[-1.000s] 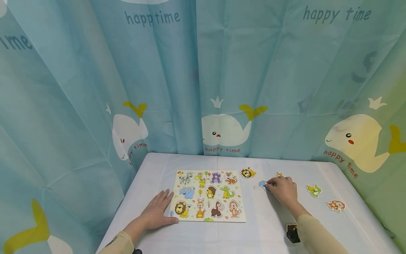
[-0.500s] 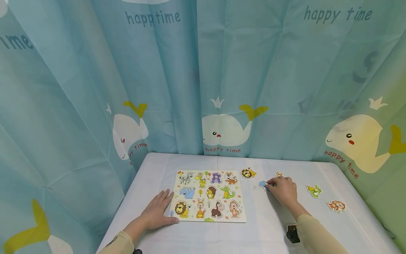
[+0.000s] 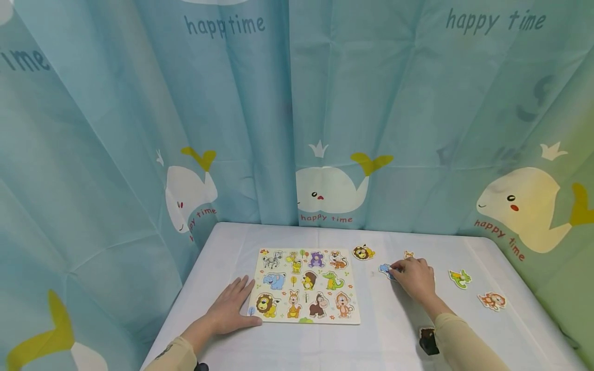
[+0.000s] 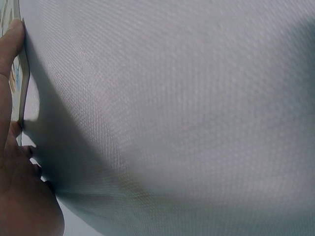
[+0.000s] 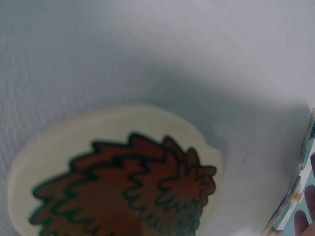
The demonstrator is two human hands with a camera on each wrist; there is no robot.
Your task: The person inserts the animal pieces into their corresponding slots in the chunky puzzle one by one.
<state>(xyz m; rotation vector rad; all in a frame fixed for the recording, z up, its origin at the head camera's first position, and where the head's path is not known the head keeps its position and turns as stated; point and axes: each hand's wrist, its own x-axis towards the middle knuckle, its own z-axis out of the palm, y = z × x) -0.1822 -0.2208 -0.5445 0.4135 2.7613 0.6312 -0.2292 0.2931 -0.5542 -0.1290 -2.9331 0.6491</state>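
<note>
A cream puzzle board [image 3: 299, 320] printed with cartoon animals lies flat on the white table. My left hand [image 3: 227, 308] rests against its left edge, fingers extended and thumb at the front left corner; the left wrist view catches that thumb [image 4: 12, 42] on the board's rim. To the right of the board, my right hand [image 3: 415, 278] pinches a blue elephant puzzle piece [image 3: 384, 269] between thumb and fingertips, low over the table. The hand covers part of that piece. Close to the right wrist camera lies a brown hedgehog piece [image 5: 123, 187].
Other loose pieces lie about the right side: a lion [image 3: 364, 252], a partly hidden orange piece [image 3: 408, 254], a green crocodile [image 3: 459, 279] and a monkey [image 3: 492, 301]. A blue whale-print curtain [image 3: 260, 129] hangs behind the table [image 3: 371, 340].
</note>
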